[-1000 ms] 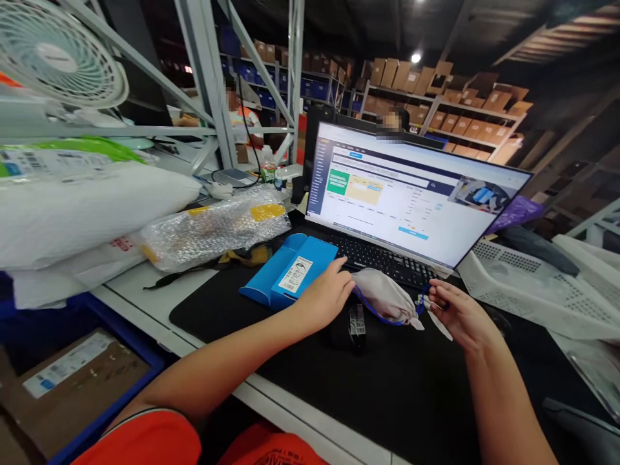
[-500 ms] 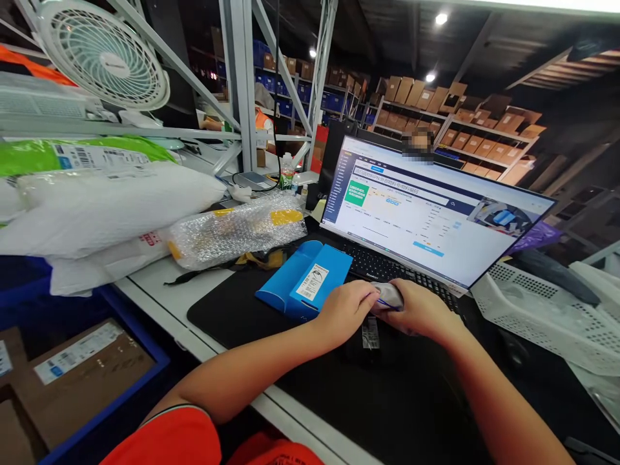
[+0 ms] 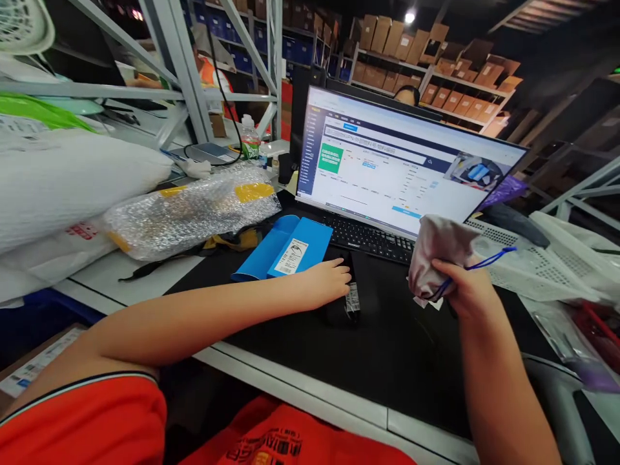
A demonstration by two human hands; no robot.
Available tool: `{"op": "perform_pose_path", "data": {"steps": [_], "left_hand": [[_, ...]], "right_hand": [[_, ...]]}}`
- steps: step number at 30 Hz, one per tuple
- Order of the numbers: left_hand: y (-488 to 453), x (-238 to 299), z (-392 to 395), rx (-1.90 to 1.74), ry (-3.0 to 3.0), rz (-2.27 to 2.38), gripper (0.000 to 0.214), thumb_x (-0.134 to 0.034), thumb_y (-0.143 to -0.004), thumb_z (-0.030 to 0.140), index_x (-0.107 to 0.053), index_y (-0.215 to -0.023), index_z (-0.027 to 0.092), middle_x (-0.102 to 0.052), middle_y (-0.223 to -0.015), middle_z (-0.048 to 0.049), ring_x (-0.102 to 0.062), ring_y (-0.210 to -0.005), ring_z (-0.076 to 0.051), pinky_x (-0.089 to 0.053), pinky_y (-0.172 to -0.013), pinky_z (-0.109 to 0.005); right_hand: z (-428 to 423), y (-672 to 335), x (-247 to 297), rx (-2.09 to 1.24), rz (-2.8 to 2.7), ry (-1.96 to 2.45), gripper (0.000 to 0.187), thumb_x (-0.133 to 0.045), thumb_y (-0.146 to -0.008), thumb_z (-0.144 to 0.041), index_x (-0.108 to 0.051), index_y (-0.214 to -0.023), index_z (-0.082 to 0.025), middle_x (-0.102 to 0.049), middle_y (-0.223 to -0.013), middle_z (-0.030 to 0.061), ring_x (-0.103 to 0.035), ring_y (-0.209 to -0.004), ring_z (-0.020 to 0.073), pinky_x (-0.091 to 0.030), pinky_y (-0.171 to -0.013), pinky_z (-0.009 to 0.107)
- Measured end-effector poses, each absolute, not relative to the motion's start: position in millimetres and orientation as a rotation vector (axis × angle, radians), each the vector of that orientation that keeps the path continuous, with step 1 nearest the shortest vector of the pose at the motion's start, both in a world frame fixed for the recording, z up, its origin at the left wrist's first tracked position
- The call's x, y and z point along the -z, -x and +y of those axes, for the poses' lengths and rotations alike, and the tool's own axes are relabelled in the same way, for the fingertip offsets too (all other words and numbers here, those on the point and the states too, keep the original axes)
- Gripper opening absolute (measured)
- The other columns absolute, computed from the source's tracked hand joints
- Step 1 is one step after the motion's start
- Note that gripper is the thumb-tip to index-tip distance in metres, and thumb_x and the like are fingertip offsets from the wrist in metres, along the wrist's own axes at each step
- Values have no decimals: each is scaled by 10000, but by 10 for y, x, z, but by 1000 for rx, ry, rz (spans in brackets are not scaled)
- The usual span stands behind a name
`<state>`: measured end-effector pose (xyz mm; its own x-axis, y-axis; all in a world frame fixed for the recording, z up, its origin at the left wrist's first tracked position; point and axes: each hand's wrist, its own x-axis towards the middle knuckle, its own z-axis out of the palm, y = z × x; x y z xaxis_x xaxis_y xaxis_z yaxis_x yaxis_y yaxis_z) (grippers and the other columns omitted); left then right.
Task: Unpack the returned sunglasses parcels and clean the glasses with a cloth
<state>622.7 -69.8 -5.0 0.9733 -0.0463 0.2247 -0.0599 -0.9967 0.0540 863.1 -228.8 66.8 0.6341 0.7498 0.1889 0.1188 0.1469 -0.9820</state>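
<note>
My right hand (image 3: pixel 469 287) grips a grey drawstring pouch (image 3: pixel 436 248) with a blue cord and raises it in front of the monitor's lower right corner. The thumb lies across the pouch; the other fingers are behind it. My left hand (image 3: pixel 327 281) reaches over the desk with fingers stretched out, holding nothing. Its fingertips are at a slim black item (image 3: pixel 353 298) with a printed label; whether they press on it I cannot tell. Close by that hand's far side lies a blue box (image 3: pixel 312 239) with a white label, and a curved blue piece (image 3: pixel 264 248) sits along its left.
A monitor (image 3: pixel 382 155) and a black keyboard (image 3: pixel 368 239) stand at the back of the black mat (image 3: pixel 387 361). Bubble-wrapped goods (image 3: pixel 194 210) and white parcels (image 3: pixel 72 187) crowd the left. White perforated baskets (image 3: pixel 523 258) stand on the right.
My hands have parted. The right hand has moved right and up with the pouch, now in plain view. The left has let go of it and come down by the black item. The view has shifted right.
</note>
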Motion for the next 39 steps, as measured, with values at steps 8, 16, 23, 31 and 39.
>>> {"op": "perform_pose_path", "data": {"steps": [8,16,23,31,39], "left_hand": [[-6255,-216,-1121,-333,-3197,-86,135,-583,-903,69,-644,-873,185,-713,-848,-64,-650,-831,-214,-444,-831,-352],[-6071,87,-1937,-419,-3316,-179,250,-458,-953,88,-619,-1144,79,-692,-782,-85,-617,-670,-203,-380,-565,-355],[-5999,288,-2107,-754,-3292,-164,262,-441,-949,55,-579,-1169,25,-623,-710,-45,-564,-600,-166,-374,-509,-319],[-5861,321,-1941,-1096,-3122,14,211,-569,-950,142,-594,-1151,84,-708,-877,-71,-668,-767,-192,-540,-649,-329],[-5739,477,-1846,-1117,-2969,248,318,-652,-904,179,-594,-1211,123,-700,-1107,-118,-662,-1083,-257,-577,-1000,-430]], "right_hand": [[-2484,-8394,-474,-433,-699,1295,622,-811,-653,-297,-606,-1240,-274,-685,-1199,55,-647,-1146,296,-575,-868,387],[-2466,-8068,-340,-541,-879,1313,596,-773,-729,-326,-481,-1248,-282,-678,-1092,28,-663,-1064,226,-557,-850,313],[-2511,-7954,-282,-844,-696,1192,459,-802,-690,-323,-630,-1108,-250,-707,-1040,-1,-672,-965,223,-550,-844,341],[-2465,-7757,-141,-410,-1872,1849,253,-629,-671,-128,-551,-900,-202,-656,-878,43,-638,-797,225,-463,-685,299],[-2384,-7463,-108,-123,-2073,2532,288,-606,-828,-152,-584,-1115,-143,-703,-966,157,-725,-836,295,-497,-643,317]]}}
